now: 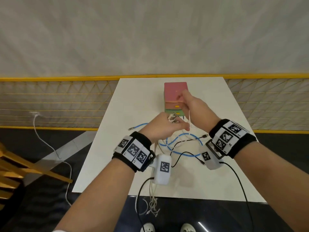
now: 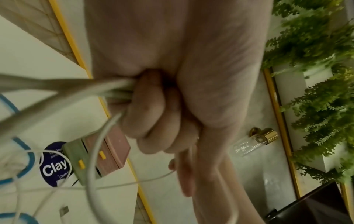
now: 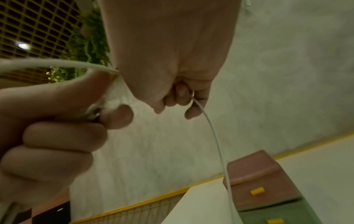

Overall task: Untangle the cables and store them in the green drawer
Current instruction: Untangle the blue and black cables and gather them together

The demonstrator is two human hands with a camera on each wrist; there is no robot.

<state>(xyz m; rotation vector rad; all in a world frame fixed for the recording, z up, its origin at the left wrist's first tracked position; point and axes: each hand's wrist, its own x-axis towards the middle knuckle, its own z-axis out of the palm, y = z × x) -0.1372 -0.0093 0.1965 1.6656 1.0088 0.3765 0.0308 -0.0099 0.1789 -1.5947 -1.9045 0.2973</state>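
Left hand (image 1: pixel 159 127) fisted round a bundle of white cables (image 2: pixel 113 89) above the white table (image 1: pixel 133 101), blue cable (image 1: pixel 182 144) and black cable (image 1: pixel 184 152) looped beneath, right hand (image 1: pixel 194 106) pinching a thin white cable (image 3: pixel 216 139), green drawer (image 1: pixel 173 113) at the base of the pink drawer unit (image 1: pixel 174 91)

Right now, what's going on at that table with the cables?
A person is untangling cables above the white table. The left hand grips a bunch of white cable, while the right hand pinches a thin white strand and holds it up. The blue cable and the black cable lie looped on the table. Nothing shows in the green drawer yet.
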